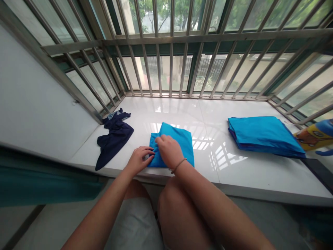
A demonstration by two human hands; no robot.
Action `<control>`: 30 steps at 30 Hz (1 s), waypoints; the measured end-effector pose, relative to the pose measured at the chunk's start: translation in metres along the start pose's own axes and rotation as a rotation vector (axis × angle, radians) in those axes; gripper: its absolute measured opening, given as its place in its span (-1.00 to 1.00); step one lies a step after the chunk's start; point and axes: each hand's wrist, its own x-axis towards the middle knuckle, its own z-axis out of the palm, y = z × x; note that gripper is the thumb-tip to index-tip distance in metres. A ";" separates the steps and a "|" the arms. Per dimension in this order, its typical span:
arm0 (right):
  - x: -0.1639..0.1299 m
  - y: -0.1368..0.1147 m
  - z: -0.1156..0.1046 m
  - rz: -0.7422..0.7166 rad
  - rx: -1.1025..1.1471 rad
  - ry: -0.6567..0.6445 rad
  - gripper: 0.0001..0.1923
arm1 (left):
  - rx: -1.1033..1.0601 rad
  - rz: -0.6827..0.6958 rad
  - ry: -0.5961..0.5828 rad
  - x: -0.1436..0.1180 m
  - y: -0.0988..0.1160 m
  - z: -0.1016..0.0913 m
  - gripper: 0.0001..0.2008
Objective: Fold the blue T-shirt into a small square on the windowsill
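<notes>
While you sit facing the barred window, both of your hands rest on the bright blue folded cloth [174, 140], which lies on the near edge of the glossy white stone window sill [208, 114], slightly left of centre. Your left hand [139, 159] is at the cloth's near left corner, fingers curled and pressed together, pinching the fabric edge there. Your right hand [168, 150] lies palm down on the left part of the same cloth, fingers bent and closed together, fingertips gripping a fold near the left edge. A thin beige band [179, 165] circles your right wrist. The two hands are just beside each other, nearly touching.

To the left of the cloth, apart from it, lies a crumpled dark navy fabric piece [114, 139], unfolded, with one end reaching toward the far left corner of the sill. To the right, well apart, sits a neat stack of folded blue cloths [262, 133], the top layers bright blue and a darker layer showing at its base. At the far right edge, an orange and yellow printed item [316, 133] lies just beside the stack. Grey metal window bars [170, 66] enclose the far side and both ends of the sill.
</notes>
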 end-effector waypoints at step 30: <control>-0.006 -0.025 0.044 -0.612 -0.103 -0.132 -0.81 | -0.617 -0.364 0.259 0.098 0.005 -0.008 -0.61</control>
